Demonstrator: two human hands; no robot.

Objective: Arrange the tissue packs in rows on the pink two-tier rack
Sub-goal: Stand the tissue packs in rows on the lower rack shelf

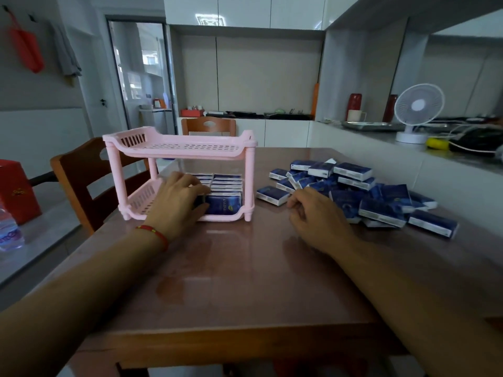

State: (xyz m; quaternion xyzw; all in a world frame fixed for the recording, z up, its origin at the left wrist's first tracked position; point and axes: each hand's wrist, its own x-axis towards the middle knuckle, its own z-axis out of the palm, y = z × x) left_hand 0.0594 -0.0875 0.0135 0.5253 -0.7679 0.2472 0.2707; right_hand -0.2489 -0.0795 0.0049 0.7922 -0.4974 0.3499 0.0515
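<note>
Head view: pink 2-tier rack [179, 146] on a table [245, 268], top tier bare. Left hand [177, 198] reaches into the lower tier, fingers curled over a pack [202, 204] at the front of the left row, probably to seat it upright against the right row [227, 186]. Right hand [313, 213], fingers loosely curled and holding nothing, rests beside the loose pile [362, 194], well placed for the next pick.
</note>
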